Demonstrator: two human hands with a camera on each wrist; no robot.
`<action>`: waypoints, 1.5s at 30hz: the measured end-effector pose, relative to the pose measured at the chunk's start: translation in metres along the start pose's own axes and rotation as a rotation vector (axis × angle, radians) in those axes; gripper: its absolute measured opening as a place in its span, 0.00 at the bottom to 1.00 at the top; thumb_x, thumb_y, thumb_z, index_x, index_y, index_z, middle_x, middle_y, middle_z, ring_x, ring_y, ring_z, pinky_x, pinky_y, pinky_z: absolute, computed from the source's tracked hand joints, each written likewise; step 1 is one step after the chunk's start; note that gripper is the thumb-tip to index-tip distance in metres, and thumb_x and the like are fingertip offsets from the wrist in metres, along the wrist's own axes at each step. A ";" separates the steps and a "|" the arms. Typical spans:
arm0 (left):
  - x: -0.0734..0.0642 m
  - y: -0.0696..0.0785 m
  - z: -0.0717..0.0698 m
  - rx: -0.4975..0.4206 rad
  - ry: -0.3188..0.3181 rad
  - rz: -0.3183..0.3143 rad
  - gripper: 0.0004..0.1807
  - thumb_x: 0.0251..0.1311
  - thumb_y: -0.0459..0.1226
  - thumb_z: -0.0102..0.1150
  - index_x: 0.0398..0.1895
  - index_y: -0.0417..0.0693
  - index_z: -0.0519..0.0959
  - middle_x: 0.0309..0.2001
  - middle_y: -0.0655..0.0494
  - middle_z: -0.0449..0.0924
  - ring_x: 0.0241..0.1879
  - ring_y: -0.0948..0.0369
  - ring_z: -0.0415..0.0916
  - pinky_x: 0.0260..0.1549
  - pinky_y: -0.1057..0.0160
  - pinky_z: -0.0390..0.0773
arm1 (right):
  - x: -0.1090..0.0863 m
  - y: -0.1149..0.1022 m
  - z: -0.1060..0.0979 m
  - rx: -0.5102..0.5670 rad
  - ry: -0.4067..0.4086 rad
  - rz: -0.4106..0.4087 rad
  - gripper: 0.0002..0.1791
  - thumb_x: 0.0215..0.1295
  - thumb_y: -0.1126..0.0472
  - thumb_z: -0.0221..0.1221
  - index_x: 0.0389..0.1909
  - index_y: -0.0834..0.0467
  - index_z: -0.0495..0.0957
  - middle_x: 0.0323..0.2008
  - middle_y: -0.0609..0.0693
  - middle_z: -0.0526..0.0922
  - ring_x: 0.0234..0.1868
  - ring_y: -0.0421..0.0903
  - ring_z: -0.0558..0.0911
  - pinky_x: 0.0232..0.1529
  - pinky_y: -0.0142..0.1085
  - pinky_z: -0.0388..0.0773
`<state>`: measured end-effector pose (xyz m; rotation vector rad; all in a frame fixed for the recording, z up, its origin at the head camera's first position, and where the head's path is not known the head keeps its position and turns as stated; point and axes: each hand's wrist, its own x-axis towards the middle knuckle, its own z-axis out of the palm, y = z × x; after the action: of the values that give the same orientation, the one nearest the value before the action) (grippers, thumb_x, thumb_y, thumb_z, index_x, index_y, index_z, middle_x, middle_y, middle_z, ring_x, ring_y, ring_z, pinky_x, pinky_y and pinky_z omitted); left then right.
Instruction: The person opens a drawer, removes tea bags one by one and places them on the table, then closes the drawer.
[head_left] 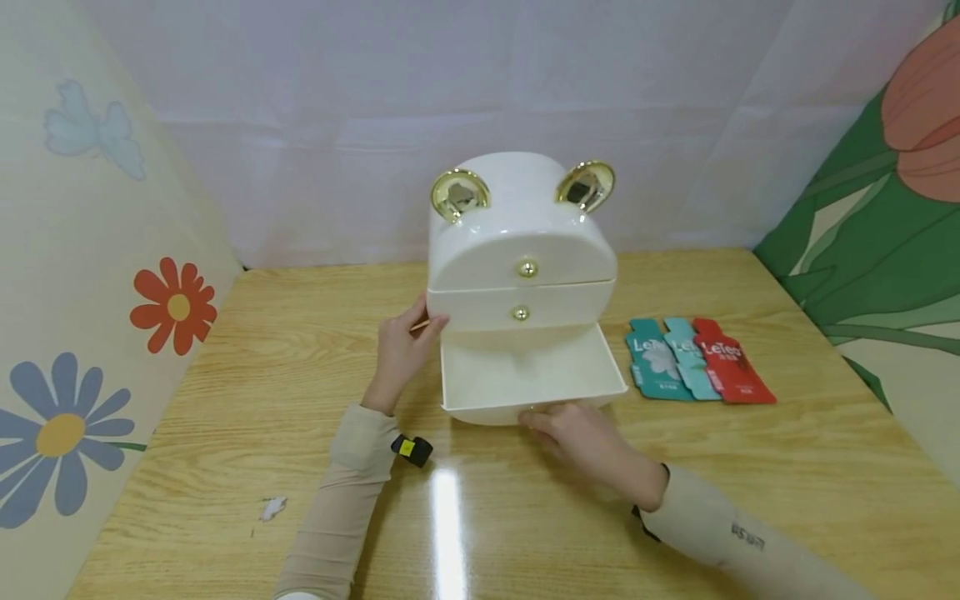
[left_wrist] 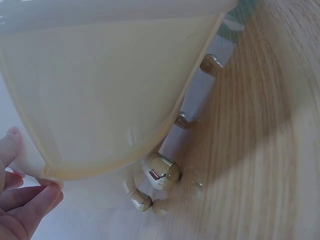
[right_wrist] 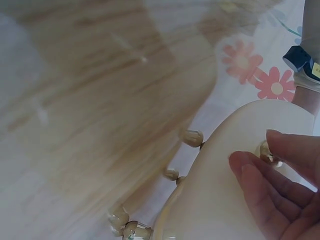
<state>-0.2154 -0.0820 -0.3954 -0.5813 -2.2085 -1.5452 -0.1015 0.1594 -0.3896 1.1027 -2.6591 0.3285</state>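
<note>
A white drawer box (head_left: 521,258) with gold-rimmed ears stands on the table, its bottom drawer (head_left: 525,367) pulled out. The inside of that drawer, as far as the head view shows it, holds nothing. My left hand (head_left: 401,350) holds the box's left side, thumb at the front edge; in the left wrist view its fingers (left_wrist: 47,197) bend at a corner. At the drawer's front, my right hand (head_left: 581,437) has thumb and fingers about the round gold knob (right_wrist: 267,154). Both upper drawers, each with a gold knob (head_left: 528,267), are closed.
Right of the box lie overlapping LeTea pouches: a dark teal one (head_left: 658,362), a light teal one (head_left: 693,362) and a red one (head_left: 735,367). A small white scrap (head_left: 274,507) is on the wooden table (head_left: 300,375) at left. A pale cloth (head_left: 337,150) hangs behind.
</note>
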 end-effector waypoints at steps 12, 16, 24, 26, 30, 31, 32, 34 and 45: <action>0.000 -0.001 0.001 -0.024 0.006 0.010 0.25 0.56 0.34 0.59 0.57 0.34 0.69 0.47 0.37 0.76 0.44 0.49 0.78 0.37 0.67 0.79 | 0.007 0.007 0.001 0.043 0.022 0.008 0.11 0.47 0.71 0.64 0.34 0.62 0.82 0.32 0.53 0.84 0.31 0.47 0.82 0.30 0.38 0.81; 0.000 -0.001 0.001 -0.037 0.007 -0.004 0.25 0.56 0.36 0.58 0.57 0.35 0.70 0.48 0.37 0.76 0.44 0.49 0.77 0.37 0.66 0.79 | 0.010 0.012 0.003 0.060 0.045 0.002 0.10 0.48 0.72 0.63 0.34 0.63 0.82 0.32 0.53 0.84 0.31 0.47 0.82 0.31 0.39 0.80; 0.003 0.000 -0.001 -0.028 -0.009 -0.005 0.25 0.57 0.35 0.58 0.58 0.35 0.69 0.48 0.36 0.75 0.44 0.48 0.77 0.38 0.67 0.79 | 0.018 0.020 0.004 0.088 0.047 0.005 0.11 0.49 0.73 0.62 0.35 0.61 0.82 0.30 0.51 0.84 0.29 0.45 0.81 0.28 0.37 0.79; 0.003 -0.001 0.000 -0.028 -0.016 -0.012 0.26 0.57 0.35 0.58 0.58 0.35 0.68 0.48 0.36 0.75 0.45 0.48 0.77 0.38 0.67 0.79 | 0.020 0.021 0.004 0.093 0.044 0.012 0.11 0.50 0.73 0.62 0.35 0.61 0.82 0.31 0.51 0.84 0.30 0.45 0.81 0.28 0.37 0.79; 0.000 -0.002 0.000 -0.020 -0.023 -0.023 0.26 0.57 0.35 0.58 0.58 0.34 0.67 0.49 0.36 0.75 0.45 0.48 0.77 0.38 0.68 0.79 | 0.021 0.023 0.005 0.092 0.026 0.030 0.11 0.51 0.71 0.63 0.37 0.61 0.82 0.33 0.51 0.84 0.32 0.45 0.82 0.31 0.37 0.80; -0.001 -0.002 0.001 -0.020 -0.023 -0.020 0.26 0.56 0.35 0.58 0.58 0.33 0.67 0.48 0.36 0.74 0.44 0.48 0.77 0.37 0.68 0.79 | 0.022 0.024 0.005 0.093 0.023 0.033 0.10 0.51 0.71 0.63 0.37 0.61 0.82 0.33 0.51 0.84 0.33 0.45 0.82 0.32 0.38 0.80; -0.002 -0.002 0.001 -0.019 -0.022 -0.017 0.26 0.56 0.35 0.58 0.58 0.33 0.67 0.48 0.36 0.75 0.44 0.48 0.77 0.37 0.67 0.79 | 0.022 0.024 0.005 0.093 0.018 0.038 0.11 0.51 0.71 0.63 0.37 0.61 0.82 0.34 0.51 0.84 0.34 0.46 0.82 0.32 0.38 0.80; -0.003 -0.002 0.002 -0.021 -0.021 -0.008 0.26 0.56 0.34 0.58 0.57 0.32 0.68 0.48 0.35 0.75 0.44 0.47 0.77 0.37 0.67 0.79 | 0.023 0.025 0.006 0.098 0.011 0.043 0.11 0.52 0.71 0.63 0.37 0.61 0.82 0.35 0.51 0.84 0.35 0.46 0.82 0.34 0.38 0.80; -0.001 0.000 0.001 -0.032 -0.011 0.002 0.26 0.55 0.33 0.59 0.58 0.32 0.67 0.48 0.35 0.74 0.44 0.47 0.77 0.37 0.66 0.79 | 0.039 0.035 0.007 0.097 0.016 0.042 0.11 0.49 0.74 0.62 0.35 0.62 0.82 0.34 0.51 0.83 0.35 0.46 0.82 0.34 0.37 0.80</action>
<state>-0.2147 -0.0810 -0.3967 -0.6026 -2.1947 -1.5829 -0.1547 0.1557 -0.3882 1.0689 -2.6804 0.4771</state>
